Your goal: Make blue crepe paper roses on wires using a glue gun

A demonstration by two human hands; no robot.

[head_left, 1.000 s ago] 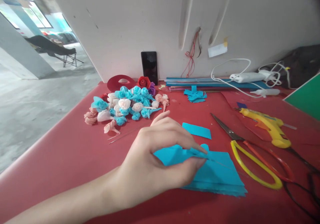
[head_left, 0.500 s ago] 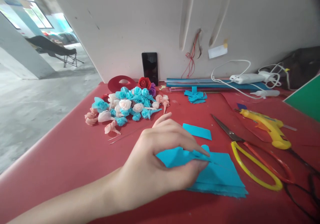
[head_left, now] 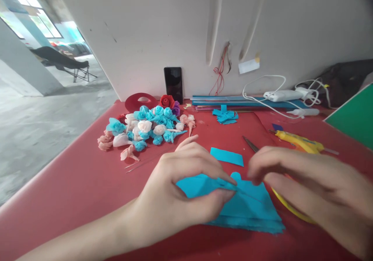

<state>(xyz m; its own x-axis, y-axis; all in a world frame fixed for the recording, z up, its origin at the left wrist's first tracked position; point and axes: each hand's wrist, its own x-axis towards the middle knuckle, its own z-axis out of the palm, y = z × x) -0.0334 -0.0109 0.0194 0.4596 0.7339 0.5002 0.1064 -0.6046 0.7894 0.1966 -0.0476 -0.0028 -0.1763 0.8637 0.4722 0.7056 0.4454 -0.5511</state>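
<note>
A: What does the left grip (head_left: 180,183) have?

B: It pinches a small, narrow, folded piece of bright blue paper (head_left: 225,183) between thumb and forefinger. A thin, wire-like strand (head_left: 252,197) runs out to the right of those fingertips.

A: And the right grip (head_left: 314,187)?

B: It hangs to the right of the left grip and well apart from it, fingers curled and thumb just beneath them. It is blurred, so whether it holds anything cannot be told.

A: What is under the pinched piece?

B: A stack of flat, bright blue paper sheets (head_left: 256,214), below the left grip on the red-topped bench (head_left: 87,187). Just beyond that grip lies a single blue paper rectangle (head_left: 226,157).

A: Which tools are near the right grip?

B: Scissors with a dark metal blade and a yellow handle (head_left: 287,203), partly hidden behind it. Just beyond it is a yellow glue gun (head_left: 300,140), its handle covered too.

A: And on the other side?

B: Beyond the left grip and to its left sits a heap of blue, white and pale pink paper-like roses (head_left: 145,126). Two thin, metal-looking rods (head_left: 135,165) lie between heap and grip. Farther beyond, a black rectangular phone (head_left: 173,84) leans against the pale wall (head_left: 145,28).
</note>
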